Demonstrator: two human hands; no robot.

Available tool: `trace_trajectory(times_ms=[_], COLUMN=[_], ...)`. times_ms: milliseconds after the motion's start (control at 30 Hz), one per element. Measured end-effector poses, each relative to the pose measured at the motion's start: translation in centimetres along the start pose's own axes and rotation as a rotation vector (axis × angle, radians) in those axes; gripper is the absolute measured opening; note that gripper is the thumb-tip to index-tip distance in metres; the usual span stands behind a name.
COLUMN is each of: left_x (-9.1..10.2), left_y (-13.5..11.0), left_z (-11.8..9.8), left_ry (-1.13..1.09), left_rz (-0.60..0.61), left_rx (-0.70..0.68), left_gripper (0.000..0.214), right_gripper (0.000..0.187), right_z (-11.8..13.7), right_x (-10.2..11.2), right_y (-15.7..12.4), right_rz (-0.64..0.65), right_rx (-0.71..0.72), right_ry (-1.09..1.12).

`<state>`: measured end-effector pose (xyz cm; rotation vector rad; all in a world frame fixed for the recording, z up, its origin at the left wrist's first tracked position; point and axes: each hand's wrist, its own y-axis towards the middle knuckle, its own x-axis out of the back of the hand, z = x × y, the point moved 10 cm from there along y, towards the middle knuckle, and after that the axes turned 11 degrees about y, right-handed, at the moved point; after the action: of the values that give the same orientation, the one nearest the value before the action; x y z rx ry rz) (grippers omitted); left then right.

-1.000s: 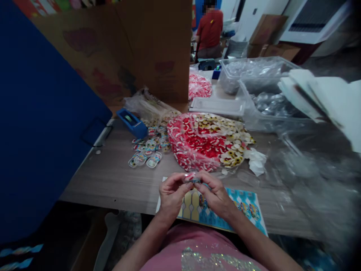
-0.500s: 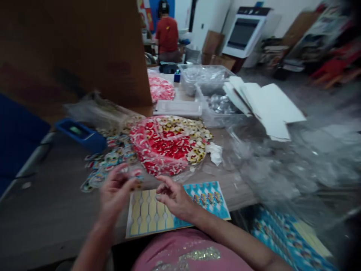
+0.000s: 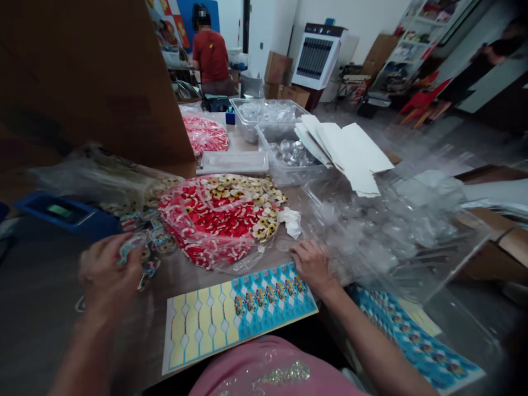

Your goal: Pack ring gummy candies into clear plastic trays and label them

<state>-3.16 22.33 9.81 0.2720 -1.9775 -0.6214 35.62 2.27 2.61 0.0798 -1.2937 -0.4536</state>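
packets (image 3: 153, 246) at left hand (image 3: 108, 273), blurred; right hand (image 3: 312, 264) touching plastic pile (image 3: 371, 234).

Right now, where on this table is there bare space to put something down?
The widest bare patch of table lies near left, between the tape dispenser, the left hand and the sticker sheet. A thin strip runs between the sheet and the candy bag. Right of the right hand, clear plastic crowds everything.
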Motion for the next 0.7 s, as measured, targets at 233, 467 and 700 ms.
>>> trace_trajectory(times_ms=[233,467,700], left_x=[-6.7,-9.0,-8.4], left_y=[-14.8,-16.5,-17.0], left_z=[-11.1,-15.3,-11.8], left_ry=[-0.929,-1.535,-1.530], left_rz=[0.863,0.741,0.898], left_rx=[0.338,0.765,0.891], left_gripper=[0.029,0.054,0.062], right_gripper=[0.018,0.026,0.013], right_z=[5.1,18.5,8.5], right_x=[3.1,1.7,0.3], right_y=[-0.3,-1.0,6.4], right_rz=[-0.146,0.071,0.006], right_rx=[0.132,0.547,0.259], right_ry=[0.319,0.762,0.394])
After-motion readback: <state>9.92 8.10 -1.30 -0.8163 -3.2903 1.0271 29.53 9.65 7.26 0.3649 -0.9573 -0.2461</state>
